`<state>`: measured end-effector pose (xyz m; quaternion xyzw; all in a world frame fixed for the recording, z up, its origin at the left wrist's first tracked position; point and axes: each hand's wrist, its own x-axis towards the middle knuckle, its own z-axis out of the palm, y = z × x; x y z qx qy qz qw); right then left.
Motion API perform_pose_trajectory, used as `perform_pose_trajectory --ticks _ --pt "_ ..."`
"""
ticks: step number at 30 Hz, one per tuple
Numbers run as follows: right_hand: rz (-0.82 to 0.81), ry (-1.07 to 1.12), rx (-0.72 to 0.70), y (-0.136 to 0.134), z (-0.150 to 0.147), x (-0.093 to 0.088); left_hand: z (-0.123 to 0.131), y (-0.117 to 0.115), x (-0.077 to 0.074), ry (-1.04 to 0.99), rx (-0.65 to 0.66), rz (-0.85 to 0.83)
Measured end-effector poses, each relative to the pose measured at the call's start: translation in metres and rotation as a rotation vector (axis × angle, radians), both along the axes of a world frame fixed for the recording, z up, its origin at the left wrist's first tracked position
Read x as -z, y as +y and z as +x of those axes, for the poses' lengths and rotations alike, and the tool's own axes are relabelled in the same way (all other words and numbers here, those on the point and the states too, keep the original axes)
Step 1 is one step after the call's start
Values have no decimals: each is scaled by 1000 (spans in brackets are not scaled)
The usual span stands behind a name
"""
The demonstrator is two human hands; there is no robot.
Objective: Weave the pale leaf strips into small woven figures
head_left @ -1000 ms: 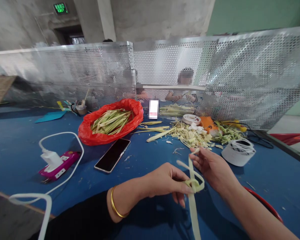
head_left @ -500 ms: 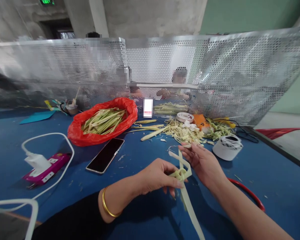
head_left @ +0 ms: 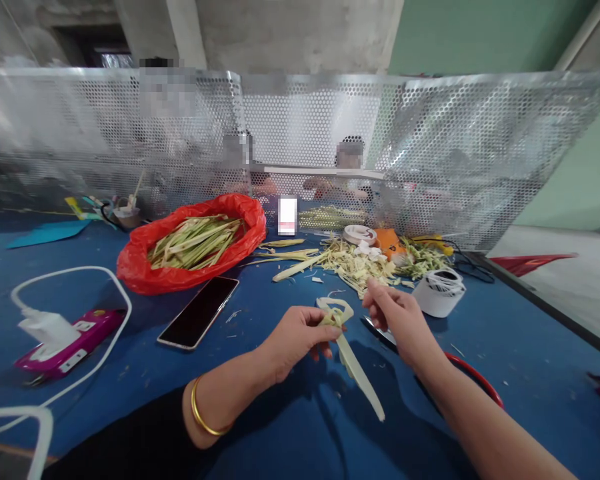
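My left hand (head_left: pixel 305 337) pinches a pale green leaf strip (head_left: pixel 363 383) at a small knot of folds. One end of the strip forms a loop above my fingertips, while a long flat tail slants down to the right. To the right of it, my right hand (head_left: pixel 397 320) is apart from the strip, its fingers curled in and the thumb against them. Whether anything small is between those fingers is hidden. Beneath that hand and forearm lies a pair of scissors (head_left: pixel 475 377) with a red handle; part of its blade shows beside the fingers.
A red plastic bag (head_left: pixel 193 270) full of leaf strips stands left of centre, near a phone (head_left: pixel 200 313). Leaf scraps (head_left: pixel 355 263) are heaped before the perforated screen (head_left: pixel 315 113). A white roll (head_left: pixel 439 293), a purple power strip (head_left: pixel 70 347) and its white cable (head_left: pixel 103 353) surround the workspace.
My right hand has come away from the upper end of the strip, and the scissors' blade shows beside it. The loop sits lower and closer to my left hand. The whole view has shifted slightly.
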<state>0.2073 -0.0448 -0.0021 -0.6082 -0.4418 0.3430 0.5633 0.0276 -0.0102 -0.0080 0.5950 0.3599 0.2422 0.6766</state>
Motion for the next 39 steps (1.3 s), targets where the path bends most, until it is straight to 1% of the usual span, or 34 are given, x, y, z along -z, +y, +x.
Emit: perform_pose_trajectory --ticks 2,3,5,7,11,14,16,18,21,25,28,31,34,36,37,39 --pt "-72 -27 -166 -2 -5 1 0 0 0 5 5 39" --pt "-88 -27 -227 -2 -8 3 0 -1 0 8 17 58" --pt "-77 22 -280 -4 -16 6 0 -2 0 14 44 69" --pt "-35 87 -272 -5 -22 8 0 -3 1 27 51 52" --pt "40 148 -226 -7 -26 8 1 -2 2 47 -12 -23" --pt "61 272 -198 -7 -23 7 1 0 2 -6 -50 -105" --pt "71 382 -196 -7 -22 8 0 2 2 -46 -81 -166" --pt "84 438 -202 -6 -21 10 0 3 2 -86 -102 -235" --pt "116 404 -230 -6 -23 11 0 4 1 -123 -72 -324" --pt "156 283 -277 -8 -24 11 -2 3 0 -100 3 -364" --pt "189 253 -239 -8 -24 12 -2 3 -2 -97 -17 -352" --pt "195 342 -181 -6 -25 15 -2 4 -3 -109 -33 -336" --pt "155 380 -158 -3 -24 18 -2 5 -3 -103 -36 -363" --pt "61 341 -168 -3 -21 18 -2 6 -3 -114 -85 -373" --pt "-8 304 -205 -3 -19 17 -2 7 -3 -124 -119 -372" --pt "-151 193 -363 -4 -15 14 -3 8 -3 -140 -172 -351"
